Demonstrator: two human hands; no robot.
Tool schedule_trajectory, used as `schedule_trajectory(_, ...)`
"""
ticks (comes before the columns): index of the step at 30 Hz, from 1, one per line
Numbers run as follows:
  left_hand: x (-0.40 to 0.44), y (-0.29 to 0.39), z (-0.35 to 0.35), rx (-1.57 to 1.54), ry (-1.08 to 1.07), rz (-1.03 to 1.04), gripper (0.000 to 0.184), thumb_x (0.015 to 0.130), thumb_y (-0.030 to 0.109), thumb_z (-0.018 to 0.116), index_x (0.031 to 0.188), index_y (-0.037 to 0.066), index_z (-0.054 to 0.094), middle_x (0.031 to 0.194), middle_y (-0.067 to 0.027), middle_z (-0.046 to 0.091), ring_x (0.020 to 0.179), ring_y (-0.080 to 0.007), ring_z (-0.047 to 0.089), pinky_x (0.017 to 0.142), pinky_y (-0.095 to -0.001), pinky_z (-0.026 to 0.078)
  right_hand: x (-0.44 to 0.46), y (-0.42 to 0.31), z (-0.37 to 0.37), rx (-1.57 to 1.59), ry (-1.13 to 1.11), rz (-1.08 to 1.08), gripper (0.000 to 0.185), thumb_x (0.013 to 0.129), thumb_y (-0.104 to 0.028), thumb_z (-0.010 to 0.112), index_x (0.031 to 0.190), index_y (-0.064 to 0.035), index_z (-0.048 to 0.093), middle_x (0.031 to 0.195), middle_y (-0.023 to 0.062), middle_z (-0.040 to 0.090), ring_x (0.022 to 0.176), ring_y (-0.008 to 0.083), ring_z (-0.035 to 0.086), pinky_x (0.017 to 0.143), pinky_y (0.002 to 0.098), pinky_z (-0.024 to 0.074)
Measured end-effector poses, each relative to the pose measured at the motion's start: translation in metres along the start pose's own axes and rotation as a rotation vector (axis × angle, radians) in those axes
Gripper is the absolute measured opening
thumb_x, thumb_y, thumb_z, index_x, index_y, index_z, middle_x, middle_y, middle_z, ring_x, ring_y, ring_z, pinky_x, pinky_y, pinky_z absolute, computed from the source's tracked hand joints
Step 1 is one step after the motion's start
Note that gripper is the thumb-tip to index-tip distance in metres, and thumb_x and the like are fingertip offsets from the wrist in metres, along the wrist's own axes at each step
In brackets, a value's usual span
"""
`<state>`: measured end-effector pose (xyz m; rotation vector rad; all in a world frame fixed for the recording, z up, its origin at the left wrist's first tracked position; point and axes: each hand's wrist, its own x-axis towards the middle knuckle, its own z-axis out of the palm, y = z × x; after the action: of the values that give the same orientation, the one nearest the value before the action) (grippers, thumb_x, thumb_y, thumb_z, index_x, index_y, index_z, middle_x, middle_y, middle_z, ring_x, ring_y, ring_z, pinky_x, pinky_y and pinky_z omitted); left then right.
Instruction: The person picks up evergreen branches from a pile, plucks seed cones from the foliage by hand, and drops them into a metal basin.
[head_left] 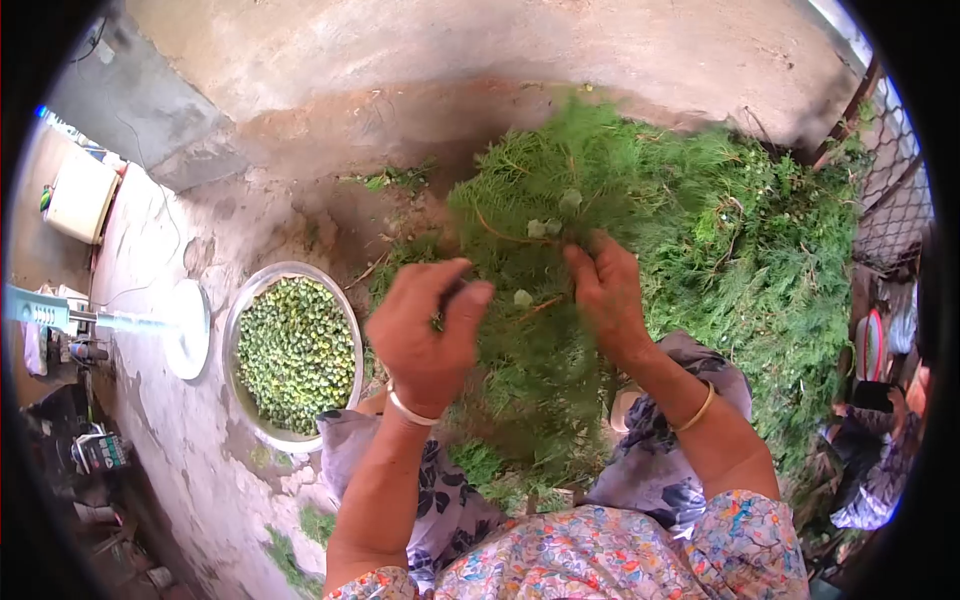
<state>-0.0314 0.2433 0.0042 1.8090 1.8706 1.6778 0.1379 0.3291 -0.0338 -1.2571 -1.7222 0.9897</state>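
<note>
My right hand (608, 300) pinches a feathery green branch (515, 235), blurred by motion, that spreads up and to the left. Pale green cones (570, 200) hang on its thin brown twigs. To the left, my left hand (422, 335) is curled with thumb and fingers close together. A small dark green bit shows in its palm, too blurred to name. Just left of that hand, a round metal basin (232, 370) on the ground holds many small green cones (295, 350).
A large heap of cut green branches (760, 290) covers the ground on the right, against the wall (480, 50). A white fan stand base (188, 330) is left of the basin. At far right, another person (880, 440) sits beside a wire fence (893, 190).
</note>
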Motion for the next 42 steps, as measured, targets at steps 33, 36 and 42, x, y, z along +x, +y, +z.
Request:
schedule_trajectory(33, -0.003, -0.006, 0.009, -0.38, -0.177, -0.328, 0.028, 0.072, 0.007, 0.072, 0.096, -0.003, 0.061, 0.077, -0.007, 0.063, 0.062, -0.0118, 0.055, 0.053, -0.0229, 0.043, -0.004, -0.008, 0.0, 0.304, -0.106, 0.083, 0.027, 0.092, -0.019, 0.055, 0.077, 0.0025, 0.059, 0.058, -0.0072, 0.046, 0.053, 0.0038, 0.036, 0.047, 0.0259, 0.0307)
schedule_trajectory(36, -0.005, 0.002, 0.019, -0.026, -0.249, -0.236, 0.034, 0.071, 0.012, 0.075, 0.098, -0.003, 0.061, 0.071, -0.0099, 0.061, 0.059, -0.0155, 0.055, 0.054, -0.0261, 0.043, -0.006, -0.013, 0.001, 0.216, -0.132, 0.136, 0.028, 0.092, -0.02, 0.055, 0.079, 0.0041, 0.059, 0.058, -0.0056, 0.047, 0.055, 0.0045, 0.037, 0.048, 0.0269, 0.0323)
schedule_trajectory(42, -0.009, -0.008, 0.028, 0.138, -0.303, -0.145, 0.035, 0.069, 0.022, 0.077, 0.083, -0.001, 0.055, 0.064, -0.0143, 0.056, 0.057, -0.0289, 0.056, 0.052, -0.0368, 0.043, -0.008, -0.009, -0.001, 0.107, -0.257, 0.043, 0.024, 0.092, -0.018, 0.054, 0.082, 0.0021, 0.061, 0.056, -0.0011, 0.044, 0.056, 0.0059, 0.035, 0.049, 0.0262, 0.0324)
